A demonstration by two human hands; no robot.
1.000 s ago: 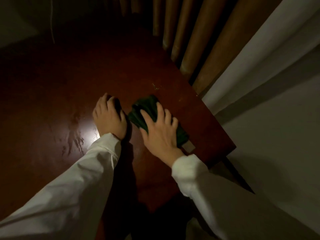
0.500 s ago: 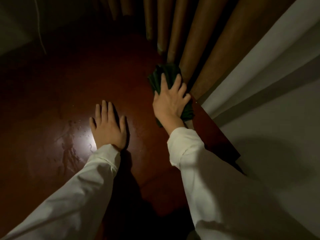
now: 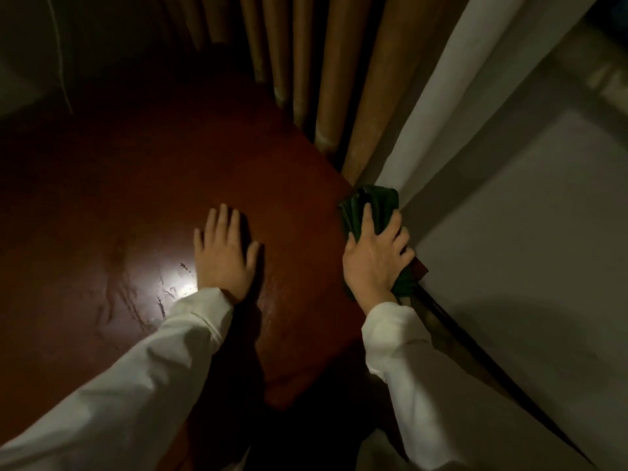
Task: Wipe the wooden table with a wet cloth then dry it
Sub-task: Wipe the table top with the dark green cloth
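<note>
A dark red-brown wooden table [image 3: 142, 185] fills the left and middle of the head view, with wet streaks shining near a light reflection. A dark green cloth [image 3: 372, 207] lies at the table's right edge, against the wall corner. My right hand [image 3: 373, 258] presses flat on the cloth with spread fingers, covering its near half. My left hand [image 3: 226, 253] rests palm down on the bare tabletop, fingers straight, a hand's width left of the cloth.
Brown curtain folds [image 3: 339, 79] hang along the table's far right edge. A pale wall [image 3: 509, 249] runs down the right side, close to the table edge. A thin cord [image 3: 63, 69] hangs at the far left in the dark.
My right hand slid the cloth away to the curtain, then back toward me along the right edge to the wall corner. My left hand stayed flat on the table.
</note>
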